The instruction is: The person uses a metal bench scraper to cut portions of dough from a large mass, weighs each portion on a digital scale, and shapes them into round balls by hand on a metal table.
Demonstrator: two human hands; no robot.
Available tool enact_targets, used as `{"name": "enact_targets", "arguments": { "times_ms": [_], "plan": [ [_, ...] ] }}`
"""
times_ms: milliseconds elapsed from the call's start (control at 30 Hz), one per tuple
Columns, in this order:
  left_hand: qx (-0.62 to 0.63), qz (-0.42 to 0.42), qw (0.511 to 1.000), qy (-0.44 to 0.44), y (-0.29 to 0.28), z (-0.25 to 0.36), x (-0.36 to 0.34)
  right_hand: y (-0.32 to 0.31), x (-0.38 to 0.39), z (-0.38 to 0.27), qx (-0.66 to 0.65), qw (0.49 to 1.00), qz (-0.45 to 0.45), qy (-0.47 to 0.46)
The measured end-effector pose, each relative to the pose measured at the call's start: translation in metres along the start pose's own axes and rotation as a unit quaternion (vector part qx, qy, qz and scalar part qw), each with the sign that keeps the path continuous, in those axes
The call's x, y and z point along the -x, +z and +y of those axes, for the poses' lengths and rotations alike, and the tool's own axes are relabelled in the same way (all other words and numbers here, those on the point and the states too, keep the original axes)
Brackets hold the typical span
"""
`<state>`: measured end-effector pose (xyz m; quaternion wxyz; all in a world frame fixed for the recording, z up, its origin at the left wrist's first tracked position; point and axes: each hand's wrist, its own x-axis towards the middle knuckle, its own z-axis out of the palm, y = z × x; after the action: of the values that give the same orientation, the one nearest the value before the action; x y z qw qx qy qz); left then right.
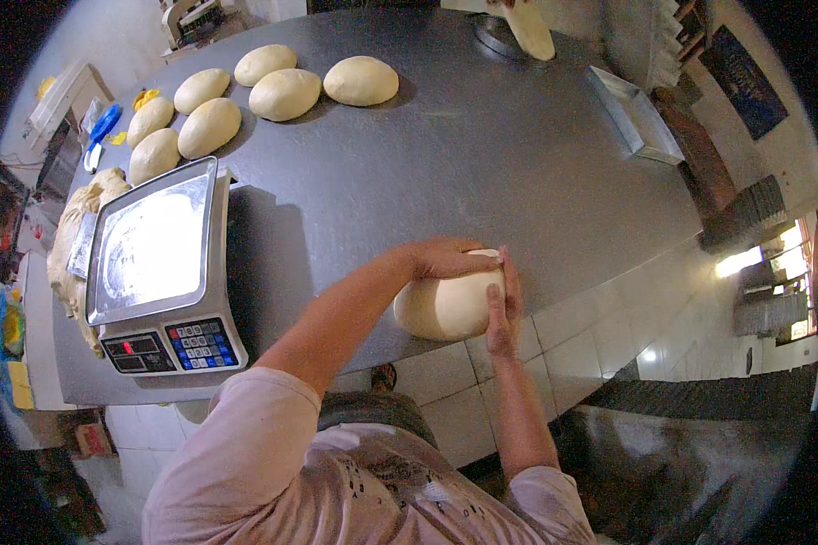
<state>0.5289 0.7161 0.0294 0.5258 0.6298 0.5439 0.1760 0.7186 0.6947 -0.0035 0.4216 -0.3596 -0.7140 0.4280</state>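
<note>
A smooth, pale dough ball [441,304] is at the near edge of the grey worktop, between both my hands. My left hand [450,260] lies across its far side, with the fingers pointing right. Against its right side rests my right hand [506,309], fingers pointing away from me and thumb on the dough. The two hands meet at the ball's far right corner. What the dough's underside rests on is hidden.
A digital scale [154,250] with a shiny tray stands at left, beside a rough dough mass [64,250]. Several dough balls [284,94] sit at the far left. A metal tray [634,118] lies at the right edge. Far back is an elongated dough piece [529,32].
</note>
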Motion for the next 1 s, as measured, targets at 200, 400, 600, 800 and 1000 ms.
{"name": "enact_targets", "arguments": {
  "times_ms": [200,400,600,800,1000],
  "plan": [
    [0.070,-0.005,0.997,0.032,-0.001,-0.056,0.049,0.050,0.031,-0.023,-0.145,0.984,0.041,0.094],
    [0.214,0.239,0.946,-0.054,0.007,-0.101,0.125,0.107,0.010,-0.035,-0.080,0.967,-0.107,0.216],
    [-0.023,0.483,0.861,-0.154,0.003,-0.079,0.149,0.095,-0.067,0.009,0.318,0.925,-0.169,-0.119],
    [0.383,0.485,0.784,-0.063,0.084,-0.065,0.159,0.066,0.012,0.003,-0.241,0.945,-0.209,0.067],
    [0.500,0.422,0.756,-0.008,0.071,-0.012,0.138,0.090,0.037,-0.079,-0.330,0.930,0.055,0.149]
  ]
}}
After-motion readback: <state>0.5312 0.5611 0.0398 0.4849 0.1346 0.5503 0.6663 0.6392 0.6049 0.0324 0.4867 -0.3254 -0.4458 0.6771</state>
